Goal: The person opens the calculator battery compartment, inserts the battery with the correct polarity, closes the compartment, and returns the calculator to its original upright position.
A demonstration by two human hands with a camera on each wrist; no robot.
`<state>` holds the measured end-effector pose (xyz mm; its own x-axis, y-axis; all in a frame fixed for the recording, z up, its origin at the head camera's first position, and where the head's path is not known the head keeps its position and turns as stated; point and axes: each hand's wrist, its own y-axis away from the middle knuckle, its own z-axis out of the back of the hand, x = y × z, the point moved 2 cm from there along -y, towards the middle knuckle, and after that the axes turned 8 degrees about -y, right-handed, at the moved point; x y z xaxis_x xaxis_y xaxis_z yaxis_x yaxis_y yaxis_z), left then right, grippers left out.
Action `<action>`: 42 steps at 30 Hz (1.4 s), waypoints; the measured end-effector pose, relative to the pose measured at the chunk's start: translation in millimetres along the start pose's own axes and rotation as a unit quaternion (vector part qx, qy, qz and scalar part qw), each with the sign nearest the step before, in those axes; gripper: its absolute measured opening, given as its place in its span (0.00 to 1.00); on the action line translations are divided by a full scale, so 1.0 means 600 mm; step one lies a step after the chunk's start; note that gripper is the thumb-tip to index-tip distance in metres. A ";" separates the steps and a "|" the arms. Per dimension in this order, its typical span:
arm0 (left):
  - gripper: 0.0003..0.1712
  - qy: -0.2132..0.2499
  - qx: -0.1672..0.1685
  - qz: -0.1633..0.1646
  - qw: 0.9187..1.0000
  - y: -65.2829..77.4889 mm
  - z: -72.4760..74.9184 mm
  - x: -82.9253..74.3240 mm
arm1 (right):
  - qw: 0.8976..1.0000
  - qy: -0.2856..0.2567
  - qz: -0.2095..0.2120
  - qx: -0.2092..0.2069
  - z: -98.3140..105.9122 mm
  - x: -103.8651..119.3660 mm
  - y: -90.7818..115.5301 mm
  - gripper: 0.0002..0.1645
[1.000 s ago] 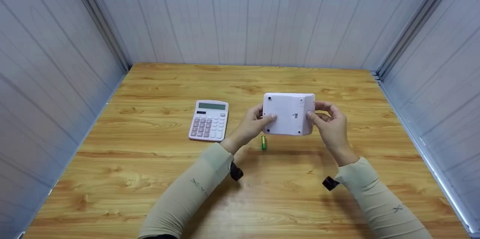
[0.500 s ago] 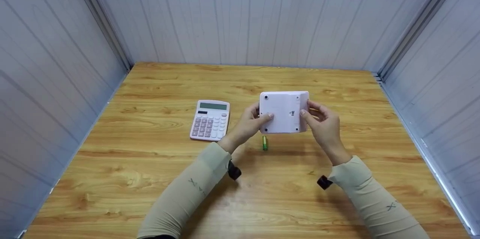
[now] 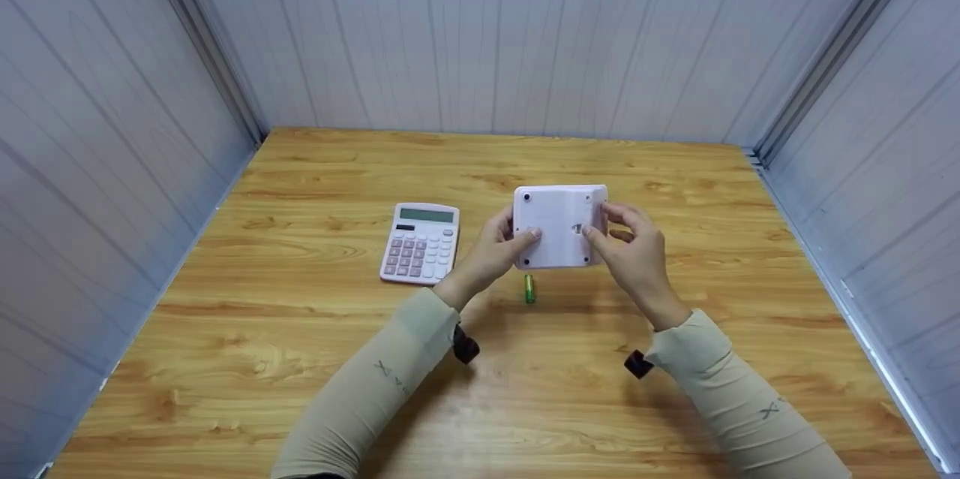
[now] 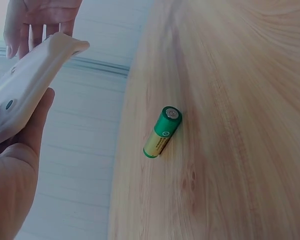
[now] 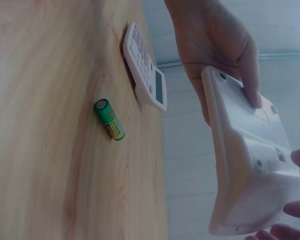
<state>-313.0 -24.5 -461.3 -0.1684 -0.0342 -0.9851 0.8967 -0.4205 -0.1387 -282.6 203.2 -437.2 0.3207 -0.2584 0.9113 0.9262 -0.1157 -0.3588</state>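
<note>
Device (image 3: pixel 553 212) is up off the table (image 3: pixel 525 419) in front of me, back side toward me, pale pink-white shell, gripped at both ends. Left hand (image 3: pixel 489 252) grasps its left end: thumb flat on the back face, fingers wrapped behind. Right hand (image 3: pixel 636 250) pinches the right end, thumb on the back just beside a small notch (image 3: pixel 577 228), fingers around at the right edge; how firmly they press, I can't tell. Back has small round spots near the corners, feet or screws, can't say which. Right portion of the back bends away at an angle; right wrist view shows that end as the thicker one. Battery (image 3: pixel 529 289), green and gold, lies on its side on the table, just past the device's lower edge as seen from the head, between my forearms, touching neither hand. Its silver end points roughly my way. Calculator (image 3: pixel 421 242) lies face up to the left of the device, display at the far end, pinkish and white keys, near my left wrist. Beige sleeves (image 3: pixel 367 389) on both arms with dark markings, a black block (image 3: pixel 466 347) under each wrist. Pale panel walls (image 3: pixel 480 36) close the table in at the back and sides.
</note>
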 end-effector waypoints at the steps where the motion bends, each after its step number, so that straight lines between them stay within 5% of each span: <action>1: 0.29 -0.001 -0.002 0.000 1.000 0.001 0.000 0.001 | 1.000 0.009 0.008 -0.002 -0.002 0.000 0.000 0.25; 19: 0.31 -0.022 -0.009 -0.022 0.999 0.003 0.000 -0.001 | 0.997 0.053 0.058 -0.018 -0.029 0.010 0.002 0.25; 42: 0.32 -0.042 -0.012 -0.037 0.998 0.004 -0.014 -0.003 | 0.995 0.071 0.069 -0.026 -0.025 0.013 -0.004 0.18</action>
<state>-307.3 -17.9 -460.4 -0.2670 -0.0798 -0.9604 0.8901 -0.4024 -0.2140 -285.3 187.2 -432.0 0.4092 -0.4077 0.8163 0.8626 -0.1189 -0.4918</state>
